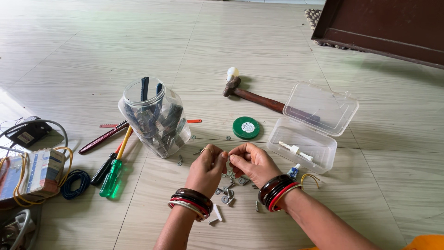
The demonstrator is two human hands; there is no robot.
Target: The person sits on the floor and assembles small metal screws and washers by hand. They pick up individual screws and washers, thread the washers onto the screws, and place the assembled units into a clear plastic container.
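While both hands meet above the floor (286,51), the left hand (206,169) and right hand (251,162) pinch their fingertips together on a small metal part too tiny to identify, held between them where the fingers touch. Directly below lie scattered screws (226,194) and washers. A clear jar (155,118) stands just left, an open box (303,143) just right, a hammer (252,95) beyond.
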